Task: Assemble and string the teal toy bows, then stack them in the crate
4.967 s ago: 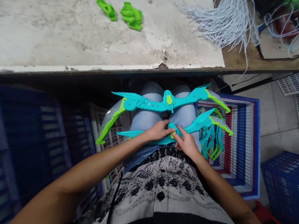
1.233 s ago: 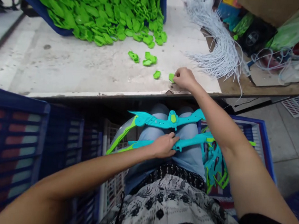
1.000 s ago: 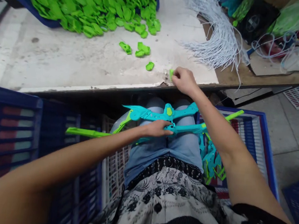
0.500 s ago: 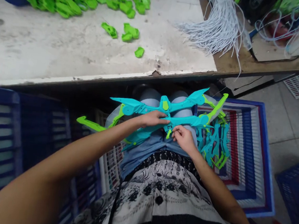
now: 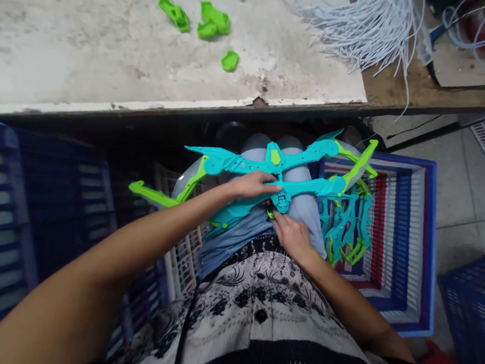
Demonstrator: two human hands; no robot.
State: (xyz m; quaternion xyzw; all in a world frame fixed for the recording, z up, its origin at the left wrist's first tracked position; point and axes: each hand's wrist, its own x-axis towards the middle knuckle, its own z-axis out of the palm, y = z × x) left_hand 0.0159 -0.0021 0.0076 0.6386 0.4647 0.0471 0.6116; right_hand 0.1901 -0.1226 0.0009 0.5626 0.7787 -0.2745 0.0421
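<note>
Two turquoise plastic toy bows lie across my lap, a farther bow point(image 5: 227, 162) with a green badge at its centre and a nearer bow point(image 5: 310, 187). Both have lime-green limb tips. My left hand point(image 5: 255, 186) is closed over the nearer bow, left of its square central mount point(image 5: 282, 201). Just below that mount, my right hand point(image 5: 295, 236) has its fingers pinched together at a small green plastic piece point(image 5: 270, 213). The piece is mostly hidden by the bow and my fingertips.
Ahead is a worn white worktable point(image 5: 108, 62) with loose green plastic parts point(image 5: 214, 21) and a bundle of white cords point(image 5: 370, 32). At right stands a blue-rimmed basket point(image 5: 431, 249) holding more toy bows point(image 5: 349, 225). Blue crates point(image 5: 2, 212) stand at left.
My right hand has moved down and slightly left, below the nearer bow's mount, and the small green piece is now more hidden. My left hand keeps its hold. The view has tilted downward.
</note>
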